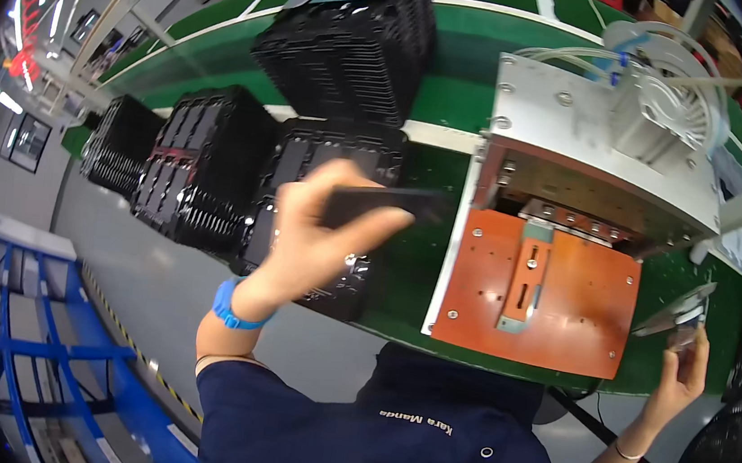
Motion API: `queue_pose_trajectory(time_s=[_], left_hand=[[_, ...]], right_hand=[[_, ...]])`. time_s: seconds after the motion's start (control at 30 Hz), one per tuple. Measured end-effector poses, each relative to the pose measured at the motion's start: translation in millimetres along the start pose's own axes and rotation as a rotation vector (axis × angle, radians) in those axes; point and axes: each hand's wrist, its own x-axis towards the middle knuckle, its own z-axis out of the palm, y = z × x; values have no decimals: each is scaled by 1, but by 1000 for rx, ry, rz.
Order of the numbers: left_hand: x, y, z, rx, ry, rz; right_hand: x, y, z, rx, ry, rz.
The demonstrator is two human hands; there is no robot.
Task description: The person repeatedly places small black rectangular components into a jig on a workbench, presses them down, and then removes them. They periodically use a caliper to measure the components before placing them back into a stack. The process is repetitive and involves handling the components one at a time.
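My left hand point(320, 240) is raised over the black trays, thumb and fingers pinching a thin, flat black plate point(374, 203) by its near end. The plate's far end is smeared by motion. Out at the right edge of the bench, my right hand point(684, 368) is closed on a slim, shiny grey metal piece point(679, 311) whose exact kind I cannot make out. Between the two hands stands a metal press point(612, 130) with an orange base plate point(571, 302). A narrow slotted orange bar point(528, 271) is fixed on that plate, with nothing of mine touching it.
Left of the press, a black tray point(321, 149) lies under my left hand. Stacks of black trays point(206, 164) stand further left, and a tall stack point(350, 44) rises behind. Air tubes point(566, 55) run into the press. A blue rack point(51, 347) is on the floor at left.
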Motion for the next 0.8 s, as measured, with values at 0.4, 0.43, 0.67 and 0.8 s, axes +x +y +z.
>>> queue_pose_trajectory(time_s=[0.4,0.43,0.67,0.8], left_hand=[[-99,-98,-14,711,-43,267],[-102,-95,-14,710,-37,224],[-114,-97,-25,692,-10,98],[-105,-113,-64,897,570,-192]], right_hand=[[0,148,-29,-628,76,98],[1,145,-26,-700,56,114],[1,141,-21,-900,-11,-40],[-1,130,-15,-851,70,-93]])
